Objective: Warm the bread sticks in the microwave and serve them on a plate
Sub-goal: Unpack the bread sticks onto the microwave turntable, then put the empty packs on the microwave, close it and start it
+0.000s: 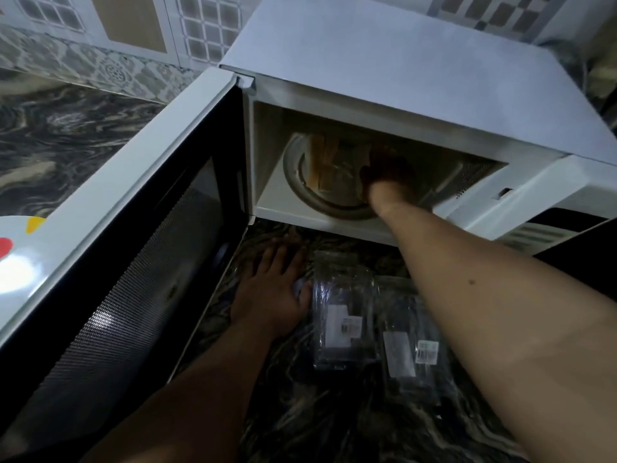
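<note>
A white microwave (384,55) stands on the dark marbled counter with its door (133,235) swung open to the left. On its glass turntable (337,205) lie tan bread sticks (325,155). My right hand (387,172) reaches into the cavity, to the right of the sticks, in deep shadow; its fingers are too dark to read. My left hand (272,289) rests flat on the counter in front of the microwave, fingers straight, beside a clear plastic package (344,315).
A second clear plastic package (414,349) with a barcode label lies to the right of the first. A white plate (16,262) with red and yellow marks sits at the far left, behind the open door. Tiled wall runs along the back.
</note>
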